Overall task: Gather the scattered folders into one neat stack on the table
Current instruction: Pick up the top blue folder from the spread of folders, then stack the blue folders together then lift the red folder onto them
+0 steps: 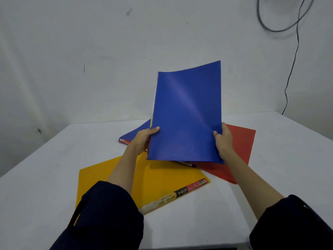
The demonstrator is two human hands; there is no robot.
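- A blue folder stands near-upright in the centre of the frame, lifted off the table, its top edge curling back toward the wall and its lower edge hanging just above the other folders.
- A thin yellow sliver shows along its left edge, so something yellow is held behind it; what it is cannot be told.
- The left hand clamps the folder's lower left edge, thumb on the front face, the other fingers hidden behind.
- The right hand clamps the lower right edge in the same way, thumb pressed on the front.
- Below, in the lower centre, a yellow folder lies flat and askew, with a printed label strip along its near right edge.
- A red folder lies flat to the right, partly behind the right forearm.
- A second blue folder lies flat at centre left, mostly hidden behind the left hand and the lifted folder.
- All rest on a white table.
- Dark sleeves fill both lower corners.
- Cables hang down the white wall at the upper right.
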